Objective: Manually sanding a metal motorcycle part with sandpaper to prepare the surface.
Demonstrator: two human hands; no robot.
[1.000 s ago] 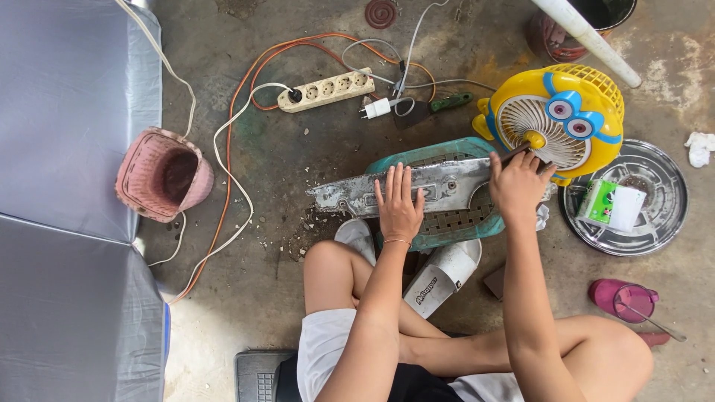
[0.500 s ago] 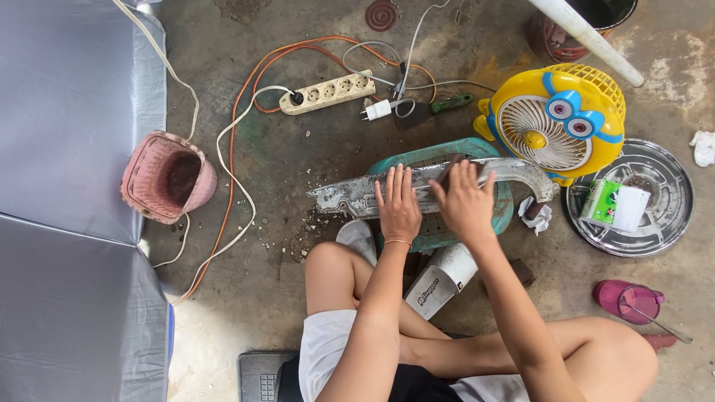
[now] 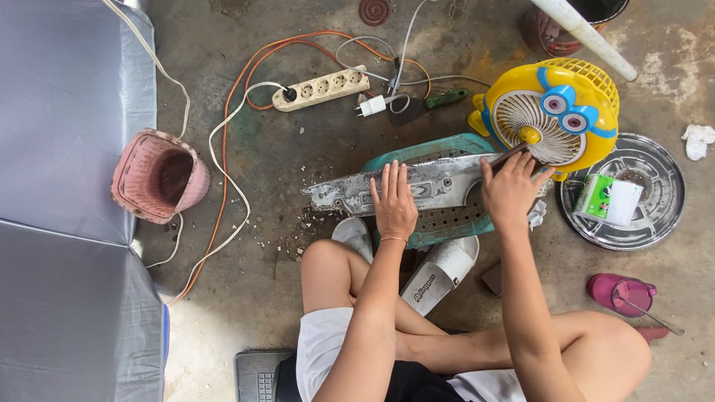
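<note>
Left hand lies flat, fingers spread, pressing the long grey metal part onto the teal plastic basket, centre floor. Right hand grips a small dark tool at the part's right end, beside the yellow fan.

A pink woven basket lies tipped on its side at the edge of grey sheeting, with a white power strip and looping orange and white cables on the concrete floor nearby. A yellow cartoon-faced fan sits beside a round metal tray holding a green-and-white packet. A crumpled white tissue lies near the tray, a pink cup with a spoon below it, and white slippers by the knees.
</note>
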